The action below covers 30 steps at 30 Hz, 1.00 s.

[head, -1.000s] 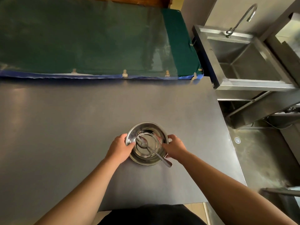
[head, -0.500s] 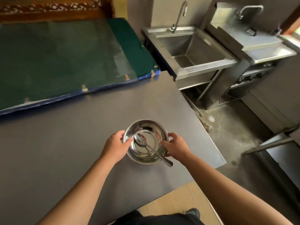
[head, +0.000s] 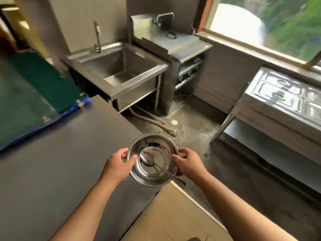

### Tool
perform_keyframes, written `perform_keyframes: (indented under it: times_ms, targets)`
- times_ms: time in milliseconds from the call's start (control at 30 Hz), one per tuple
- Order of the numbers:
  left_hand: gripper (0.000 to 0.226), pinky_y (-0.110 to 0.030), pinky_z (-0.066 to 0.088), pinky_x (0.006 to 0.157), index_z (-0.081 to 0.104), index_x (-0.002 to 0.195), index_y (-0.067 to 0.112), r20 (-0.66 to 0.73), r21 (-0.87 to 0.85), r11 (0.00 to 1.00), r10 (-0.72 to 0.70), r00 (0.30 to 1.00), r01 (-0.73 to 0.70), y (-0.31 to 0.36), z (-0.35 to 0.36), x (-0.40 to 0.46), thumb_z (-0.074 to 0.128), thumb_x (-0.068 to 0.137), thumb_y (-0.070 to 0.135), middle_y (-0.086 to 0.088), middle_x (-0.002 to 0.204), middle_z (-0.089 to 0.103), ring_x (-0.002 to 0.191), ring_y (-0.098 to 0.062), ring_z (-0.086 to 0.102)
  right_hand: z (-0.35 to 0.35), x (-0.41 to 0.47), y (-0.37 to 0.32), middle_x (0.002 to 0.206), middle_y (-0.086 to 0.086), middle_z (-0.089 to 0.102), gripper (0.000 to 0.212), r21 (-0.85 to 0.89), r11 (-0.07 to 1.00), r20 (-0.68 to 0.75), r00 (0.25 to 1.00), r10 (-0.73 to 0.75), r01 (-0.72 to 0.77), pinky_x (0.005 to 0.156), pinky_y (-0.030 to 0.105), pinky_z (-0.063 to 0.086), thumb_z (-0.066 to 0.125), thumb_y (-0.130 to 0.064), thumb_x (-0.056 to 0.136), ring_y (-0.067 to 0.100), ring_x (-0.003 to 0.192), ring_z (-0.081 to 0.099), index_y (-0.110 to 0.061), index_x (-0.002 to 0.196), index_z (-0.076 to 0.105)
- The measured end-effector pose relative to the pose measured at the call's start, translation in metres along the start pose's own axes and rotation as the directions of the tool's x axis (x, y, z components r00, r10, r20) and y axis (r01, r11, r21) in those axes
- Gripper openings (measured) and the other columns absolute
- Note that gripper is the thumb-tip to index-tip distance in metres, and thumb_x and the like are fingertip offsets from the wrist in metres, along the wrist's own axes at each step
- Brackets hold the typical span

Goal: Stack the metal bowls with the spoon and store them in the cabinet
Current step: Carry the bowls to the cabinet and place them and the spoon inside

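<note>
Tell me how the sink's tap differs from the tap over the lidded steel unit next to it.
The sink tap is a straight upright spout rising from the sink rim; the other tap bends over in a squared arch from its backsplash. The sink tap stands over an open basin; the other hangs above a closed lid with a handle. Both are bare metal.

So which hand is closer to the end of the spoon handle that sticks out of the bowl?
Right. The right hand grips the bowl rim just above where the spoon handle pokes out. The left hand holds the opposite rim, farther away.
</note>
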<state>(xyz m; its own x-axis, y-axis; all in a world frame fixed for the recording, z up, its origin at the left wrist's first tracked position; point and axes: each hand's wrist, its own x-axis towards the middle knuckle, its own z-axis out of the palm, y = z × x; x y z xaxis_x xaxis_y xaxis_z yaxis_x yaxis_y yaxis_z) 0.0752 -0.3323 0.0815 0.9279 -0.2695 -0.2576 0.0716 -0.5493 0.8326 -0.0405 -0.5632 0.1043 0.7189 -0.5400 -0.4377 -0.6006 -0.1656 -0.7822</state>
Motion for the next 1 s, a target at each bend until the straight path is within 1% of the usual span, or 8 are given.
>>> perform_keyframes:
  times_ms: [100, 233, 400, 567, 667, 833, 933, 1000]
  targets:
    - [0.027, -0.047, 0.061, 0.079, 0.063, 0.099, 0.042, 0.045, -0.007, 1.0, 0.029, 0.999, -0.029, 0.037, 0.043, 0.002, 0.072, 0.075, 0.049, 0.017, 0.091, 0.067, 0.089, -0.017, 0.069, -0.051, 0.004, 0.017, 0.088, 0.007, 0.078, 0.038, 0.024, 0.999, -0.06, 0.998, 0.023, -0.022, 0.063, 0.046, 0.066, 0.07, -0.029, 0.091, 0.023, 0.063, 0.078, -0.015, 0.126, 0.064]
    - [0.021, -0.044, 0.061, 0.078, 0.063, 0.096, 0.043, 0.112, 0.01, 0.996, 0.092, 0.989, -0.094, 0.094, 0.115, -0.002, 0.073, 0.078, 0.046, 0.017, 0.088, 0.068, 0.086, -0.01, 0.068, -0.134, 0.008, 0.045, 0.088, 0.011, 0.076, 0.032, 0.094, 0.995, -0.15, 0.988, 0.035, -0.021, 0.057, 0.045, 0.065, 0.071, -0.025, 0.091, 0.026, 0.06, 0.077, -0.012, 0.12, 0.067]
    - [0.029, -0.03, 0.055, 0.078, 0.069, 0.11, 0.033, 0.165, 0.042, 0.984, 0.163, 0.973, -0.172, 0.163, 0.198, -0.014, 0.074, 0.082, 0.042, 0.021, 0.086, 0.068, 0.085, 0.003, 0.064, -0.23, 0.004, 0.079, 0.079, 0.002, 0.073, 0.02, 0.105, 0.994, -0.257, 0.966, 0.025, 0.002, 0.053, 0.036, 0.064, 0.071, -0.028, 0.09, 0.016, 0.053, 0.073, -0.019, 0.108, 0.071]
    - [0.035, -0.046, 0.06, 0.083, 0.07, 0.118, 0.02, 0.276, 0.021, 0.969, 0.231, 0.933, -0.246, 0.231, 0.278, -0.037, 0.075, 0.086, 0.033, 0.008, 0.095, 0.074, 0.091, -0.017, 0.071, -0.32, -0.017, 0.119, 0.078, 0.001, 0.075, 0.015, 0.171, 0.985, -0.358, 0.932, 0.06, 0.002, 0.056, 0.039, 0.065, 0.071, -0.031, 0.087, 0.018, 0.054, 0.073, -0.024, 0.1, 0.072]
    - [0.039, -0.046, 0.06, 0.084, 0.069, 0.121, 0.017, 0.369, 0.043, 0.946, 0.285, 0.885, -0.322, 0.268, 0.327, -0.053, 0.075, 0.086, 0.034, 0.002, 0.099, 0.075, 0.091, -0.02, 0.072, -0.367, -0.036, 0.151, 0.081, 0.003, 0.077, 0.014, 0.242, 0.97, -0.43, 0.895, 0.123, -0.017, 0.06, 0.043, 0.065, 0.071, -0.031, 0.086, 0.021, 0.061, 0.076, -0.024, 0.097, 0.072]
    - [0.026, -0.046, 0.064, 0.071, 0.072, 0.113, 0.018, 0.544, -0.007, 0.912, 0.348, 0.764, -0.41, 0.32, 0.403, -0.079, 0.074, 0.089, 0.028, 0.001, 0.093, 0.077, 0.081, -0.02, 0.075, -0.425, -0.07, 0.205, 0.082, 0.005, 0.077, 0.013, 0.373, 0.928, -0.532, 0.814, 0.231, -0.02, 0.059, 0.046, 0.066, 0.071, -0.032, 0.087, 0.021, 0.063, 0.077, -0.024, 0.097, 0.072]
    - [0.017, -0.05, 0.062, 0.075, 0.072, 0.106, 0.022, 0.636, -0.02, 0.878, 0.38, 0.672, -0.478, 0.348, 0.456, -0.098, 0.073, 0.089, 0.026, -0.002, 0.092, 0.077, 0.083, -0.024, 0.075, -0.455, -0.095, 0.238, 0.078, 0.002, 0.077, 0.019, 0.428, 0.903, -0.601, 0.735, 0.314, -0.036, 0.061, 0.047, 0.066, 0.07, -0.038, 0.082, 0.02, 0.064, 0.077, -0.026, 0.096, 0.072]
    - [0.017, -0.047, 0.062, 0.075, 0.073, 0.106, 0.022, 0.688, -0.043, 0.855, 0.4, 0.605, -0.517, 0.365, 0.494, -0.113, 0.074, 0.089, 0.027, 0.001, 0.088, 0.077, 0.081, -0.021, 0.074, -0.476, -0.112, 0.26, 0.076, 0.002, 0.077, 0.023, 0.465, 0.884, -0.639, 0.671, 0.377, -0.055, 0.063, 0.048, 0.065, 0.07, -0.042, 0.078, 0.02, 0.065, 0.077, -0.026, 0.094, 0.073]
